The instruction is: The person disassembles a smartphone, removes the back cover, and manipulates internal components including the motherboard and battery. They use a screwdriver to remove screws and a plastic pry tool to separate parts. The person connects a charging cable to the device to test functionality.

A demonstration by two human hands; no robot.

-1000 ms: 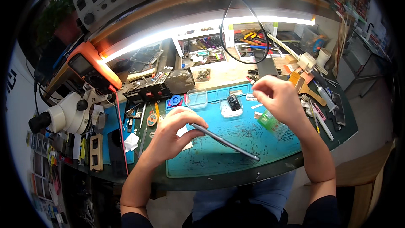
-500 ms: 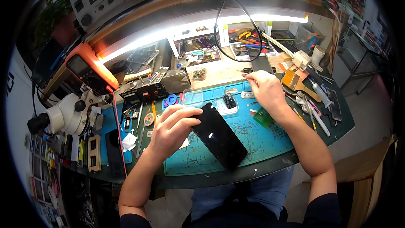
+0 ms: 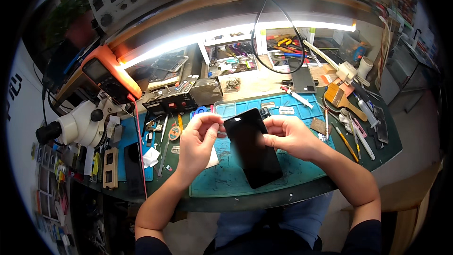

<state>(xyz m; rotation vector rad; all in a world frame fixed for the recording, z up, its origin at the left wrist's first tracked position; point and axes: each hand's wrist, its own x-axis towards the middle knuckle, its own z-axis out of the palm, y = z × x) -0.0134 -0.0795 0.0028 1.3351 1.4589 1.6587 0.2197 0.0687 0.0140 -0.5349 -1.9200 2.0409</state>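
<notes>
Black phone, a flat, glossy slab with rounded corners, is held over the scuffed blue mat. Its right edge is clamped between the thumb and fingers of the right hand. The left hand is held at the phone's upper left, fingers curled; whether the edge is gripped cannot be told. A slim, pale syringe is laid at the mat's far right, and a wooden-handled, orange-bristled brush is set right of the mat.

phone: glossy, smooth, glass-like | mat: matt, scuffed | multimeter: plastic | brush handle: wood
</notes>
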